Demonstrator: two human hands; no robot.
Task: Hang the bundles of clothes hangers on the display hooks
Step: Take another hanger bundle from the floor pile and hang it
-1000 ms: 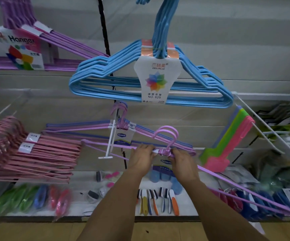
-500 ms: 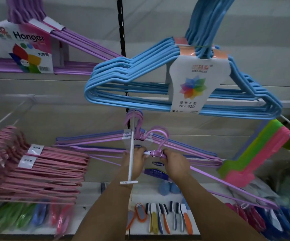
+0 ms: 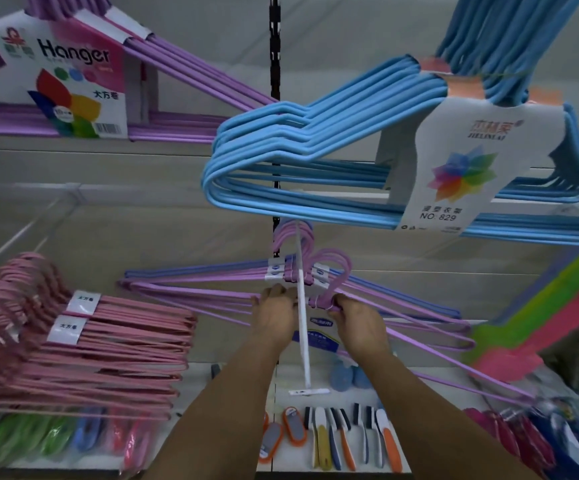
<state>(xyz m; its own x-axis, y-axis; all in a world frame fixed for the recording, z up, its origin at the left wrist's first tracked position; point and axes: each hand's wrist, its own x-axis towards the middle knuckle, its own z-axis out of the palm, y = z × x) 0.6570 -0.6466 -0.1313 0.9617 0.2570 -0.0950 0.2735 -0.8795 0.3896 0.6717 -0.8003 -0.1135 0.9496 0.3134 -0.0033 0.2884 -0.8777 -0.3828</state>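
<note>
**Hangers going onto the hook**

Hangers, a lilac bundle, sitting at the white hook, below the blue hangers. Best keeping the curved tops together and level, sliding along the rod. Left hand gripping the bundle's left shoulder, right hand curling round its neck; both closed tight.

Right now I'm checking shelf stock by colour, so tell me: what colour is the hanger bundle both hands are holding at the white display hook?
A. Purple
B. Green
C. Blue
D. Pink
A: the left hand and right hand both grip the purple hanger bundle beside the white display hook; the blue bundle hangs above and the pink bundles lie to the left, untouched.
</note>
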